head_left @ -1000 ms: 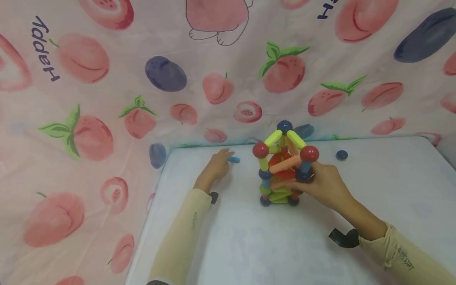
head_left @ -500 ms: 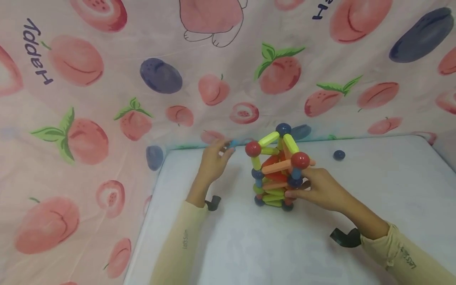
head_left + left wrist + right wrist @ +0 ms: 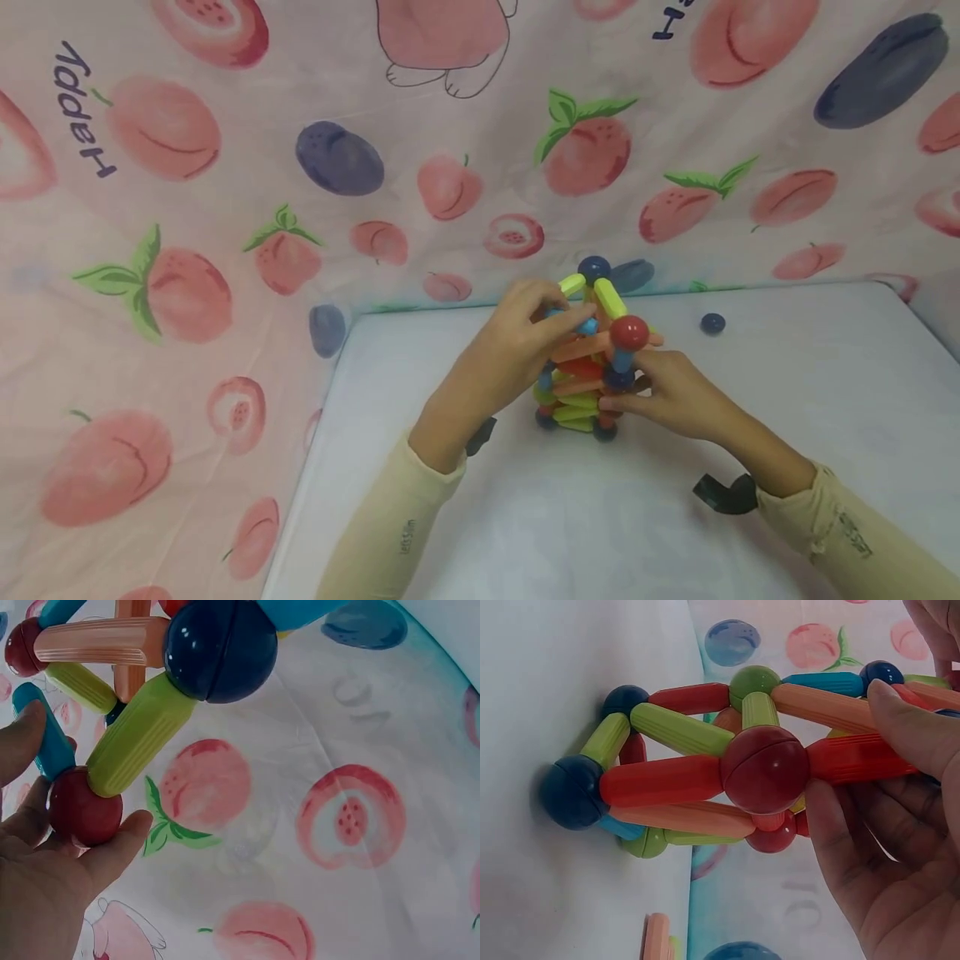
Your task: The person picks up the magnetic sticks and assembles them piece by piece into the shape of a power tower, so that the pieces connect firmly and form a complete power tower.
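A magnetic stick-and-ball tower (image 3: 576, 412) of coloured rods and balls stands on the white table. My left hand (image 3: 517, 342) is at its upper left. In the left wrist view, the fingers pinch a blue magnetic rod (image 3: 49, 733), whose end meets a red ball (image 3: 85, 806); the thumb lies along that ball. In the head view, this hand hides the red ball. From the right side, my right hand (image 3: 678, 396) grips the tower, its fingers around a red rod (image 3: 859, 757) beside another red ball (image 3: 765, 769).
A loose dark blue ball (image 3: 712, 323) lies at the back right of the table (image 3: 600, 525). An orange rod (image 3: 656, 937) shows low in the right wrist view. Fruit-printed cloth (image 3: 450, 125) rises behind the table. A black part (image 3: 723, 493) sticks out at the right wrist.
My left hand picked the blue rod up from the back left of the table and carried it right to the tower's top. The tower shifted slightly left; the right hand still grips it.
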